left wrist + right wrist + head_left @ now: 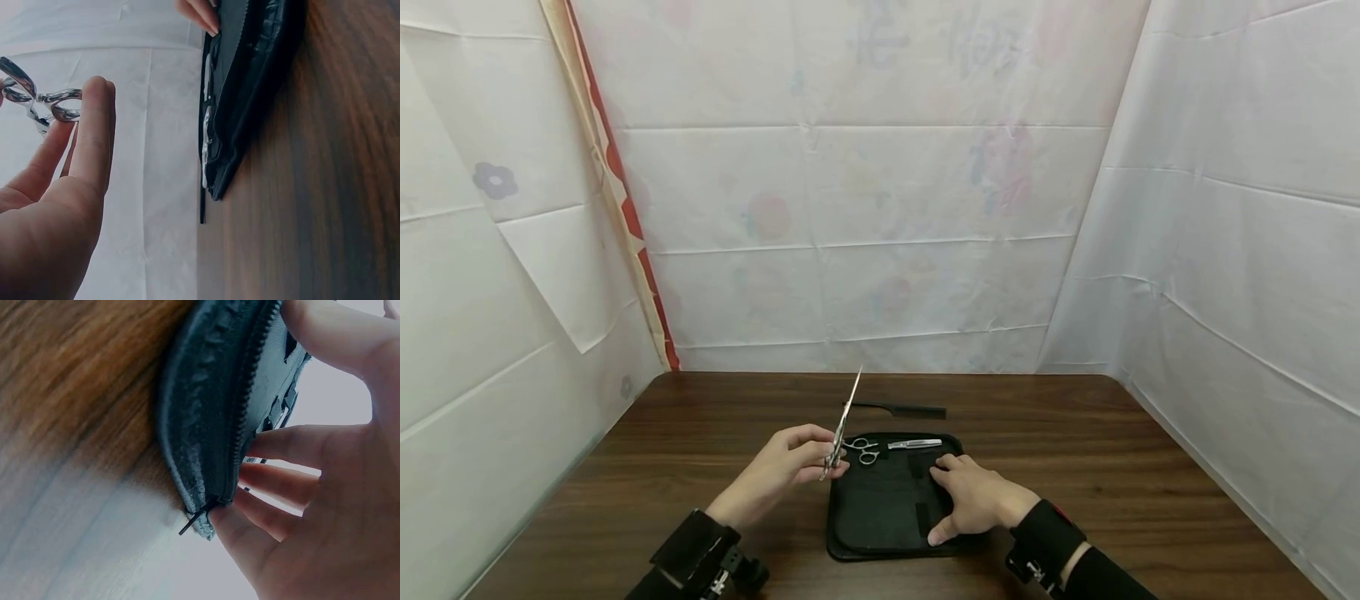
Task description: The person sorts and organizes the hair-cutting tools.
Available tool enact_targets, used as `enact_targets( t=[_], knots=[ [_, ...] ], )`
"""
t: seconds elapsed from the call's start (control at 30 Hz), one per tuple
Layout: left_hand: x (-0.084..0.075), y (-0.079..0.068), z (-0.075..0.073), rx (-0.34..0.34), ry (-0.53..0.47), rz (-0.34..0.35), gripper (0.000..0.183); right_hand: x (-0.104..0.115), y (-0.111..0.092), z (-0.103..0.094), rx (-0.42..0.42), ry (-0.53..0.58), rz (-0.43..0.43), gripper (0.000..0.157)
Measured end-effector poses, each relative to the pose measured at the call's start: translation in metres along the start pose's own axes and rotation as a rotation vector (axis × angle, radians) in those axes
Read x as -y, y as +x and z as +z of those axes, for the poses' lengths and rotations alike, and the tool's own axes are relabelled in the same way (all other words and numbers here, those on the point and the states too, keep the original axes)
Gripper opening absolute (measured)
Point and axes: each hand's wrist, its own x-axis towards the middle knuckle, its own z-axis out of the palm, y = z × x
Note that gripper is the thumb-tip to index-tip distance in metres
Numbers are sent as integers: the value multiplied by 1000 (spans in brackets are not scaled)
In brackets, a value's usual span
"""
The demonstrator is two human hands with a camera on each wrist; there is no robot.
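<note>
Upright in my left hand [790, 462] is a pair of silver hair scissors [847, 421], blades pointing up. The fingers and thumb pinch it around the finger rings [67, 105]. My right hand [977, 497] rests with spread fingers on the right side of a black zip case [872, 517], thumb near the front edge and fingertips toward the back. Near the back of the case lies a second pair of silver scissors [867, 457], rings to the left, its blade [914, 444] to the right.
A black comb [917, 412] lies on the brown wooden table [700, 450] behind the case. White sheets [865, 192] hang around the table's back and sides. A zipper [247, 394] runs along the case's edge.
</note>
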Motion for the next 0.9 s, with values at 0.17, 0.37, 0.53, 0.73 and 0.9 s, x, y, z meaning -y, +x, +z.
enact_targets(
  t=[0.17, 0.37, 0.53, 0.73, 0.9],
  knots=[
    [1, 2, 5, 22, 3, -5, 47, 0, -1, 0, -3, 22, -9, 97],
    [3, 5, 13, 44, -1, -2, 44, -2, -1, 1, -5, 43, -20, 95],
    [3, 8, 20, 59, -11, -9, 42, -3, 0, 0, 7, 77, -18, 93],
    [3, 11, 28, 81, -28, 0, 39, -2, -3, -5, 10, 133, -26, 88],
    [3, 12, 34, 100, -44, -6, 40, -2, -5, -10, 0, 179, -58, 80]
  ],
)
